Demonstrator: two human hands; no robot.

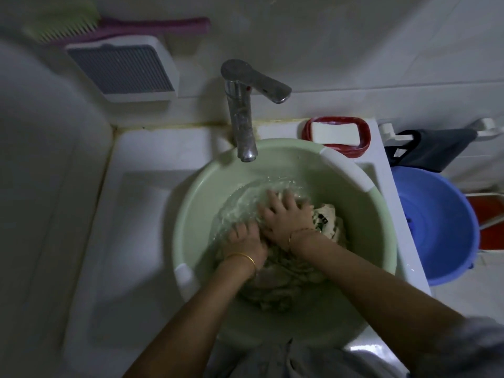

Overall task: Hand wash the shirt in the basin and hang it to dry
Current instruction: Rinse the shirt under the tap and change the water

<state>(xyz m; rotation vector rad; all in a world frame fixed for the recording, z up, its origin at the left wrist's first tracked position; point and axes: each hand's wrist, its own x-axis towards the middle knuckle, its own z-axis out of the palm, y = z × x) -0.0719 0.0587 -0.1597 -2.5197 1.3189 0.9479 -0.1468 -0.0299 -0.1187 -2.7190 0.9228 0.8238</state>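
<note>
While the shirt (286,285) soaks in the basin (191,211), right hand (286,218) presses it, fingers spread; left hand (245,242) half-submerged, grip unclear.

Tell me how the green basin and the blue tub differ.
The green basin sits in the sink under the tap; the blue tub stands lower, to the sink's right. The green basin holds water and the shirt; no shirt shows in the blue tub. The green basin has white grips on its rim; the blue tub's visible rim is plain blue. Both are round and open-topped.
</note>
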